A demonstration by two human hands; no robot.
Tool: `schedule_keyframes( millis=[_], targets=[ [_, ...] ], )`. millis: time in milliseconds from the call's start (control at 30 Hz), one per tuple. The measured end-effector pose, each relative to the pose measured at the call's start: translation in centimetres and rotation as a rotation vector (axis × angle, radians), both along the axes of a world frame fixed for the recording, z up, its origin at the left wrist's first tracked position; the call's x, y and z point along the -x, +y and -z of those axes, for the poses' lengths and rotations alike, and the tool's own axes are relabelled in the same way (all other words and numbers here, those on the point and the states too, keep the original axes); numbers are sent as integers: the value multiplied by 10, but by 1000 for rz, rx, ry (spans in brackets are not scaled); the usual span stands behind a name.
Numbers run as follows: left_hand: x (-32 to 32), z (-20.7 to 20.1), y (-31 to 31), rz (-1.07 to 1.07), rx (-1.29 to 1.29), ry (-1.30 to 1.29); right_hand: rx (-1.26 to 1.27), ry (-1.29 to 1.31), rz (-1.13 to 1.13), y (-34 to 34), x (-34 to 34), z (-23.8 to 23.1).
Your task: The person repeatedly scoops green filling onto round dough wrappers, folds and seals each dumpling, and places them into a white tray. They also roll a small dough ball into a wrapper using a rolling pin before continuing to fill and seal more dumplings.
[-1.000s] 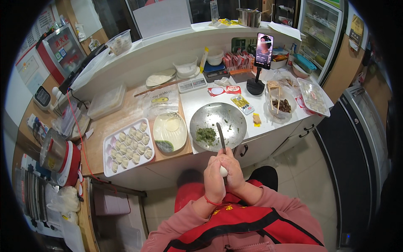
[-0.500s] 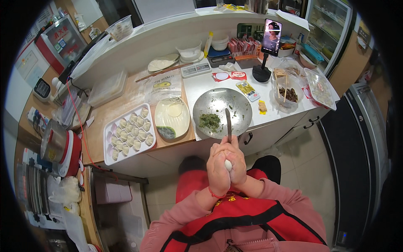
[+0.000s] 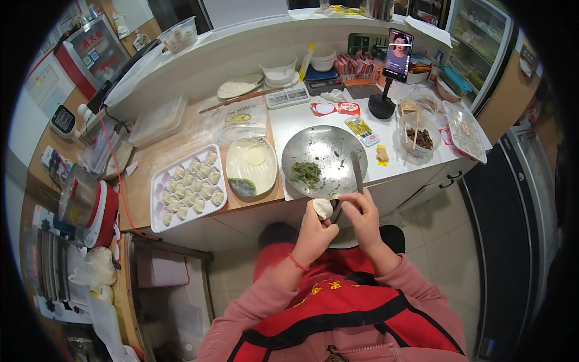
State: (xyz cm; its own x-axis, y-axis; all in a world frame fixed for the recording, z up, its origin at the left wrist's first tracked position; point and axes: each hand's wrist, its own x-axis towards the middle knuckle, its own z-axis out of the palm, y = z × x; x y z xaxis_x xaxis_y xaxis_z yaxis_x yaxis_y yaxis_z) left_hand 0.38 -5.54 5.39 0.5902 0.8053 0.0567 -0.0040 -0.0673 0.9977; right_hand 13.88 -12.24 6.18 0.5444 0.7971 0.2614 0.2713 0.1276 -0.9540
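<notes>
My left hand (image 3: 313,232) grips a pale folded dumpling (image 3: 322,209) between thumb and fingers, just in front of the counter edge. Beside it, my right hand (image 3: 363,220) is wrapped round the handle of a flat metal spreader (image 3: 357,172), its blade pointing up over the bowl's right side. The wide metal bowl (image 3: 329,136) holds a mound of chopped green filling (image 3: 306,174) on its left. One round dough wrapper (image 3: 254,154) lies on the cream plate (image 3: 269,178) left of the bowl. Further left sits a white tray (image 3: 158,208) with several shaped dumplings (image 3: 190,187).
A phone on a stand (image 3: 381,104) rises at the back right, near a clear container of dark food (image 3: 419,137). Kitchen scales (image 3: 287,98) and a rolling pin (image 3: 240,100) lie at the back. A red cable (image 3: 114,157) hangs at the left.
My hands were pressed together round the dumpling and have come apart. The dumpling stays in the left hand; the right hand, with the spreader, has shifted right.
</notes>
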Motion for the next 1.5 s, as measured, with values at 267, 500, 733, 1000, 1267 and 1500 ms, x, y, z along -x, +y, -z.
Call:
schedule_keyframes(
  millis=[267, 500, 733, 1000, 1267, 1500],
  targets=[
    [0, 3, -3, 202, 120, -132, -166, -440, 63, 2, 13, -13],
    [1, -11, -11, 173, 451, -322, -239, -390, 50, 0, 11, -14],
    [2, -14, -5, 171, 614, -463, -177, -229, 10, -1, 8, -14],
    [4, -11, -4, 222, 679, -450, -241, -324, 22, -6, 3, -7],
    [5, -5, 6, 291, 551, -435, -262, -424, -1, -12, -5, -18],
    [9, -9, 10, 384, 384, -320, -86, 148, -219, -6, -17, -19]
  ],
)
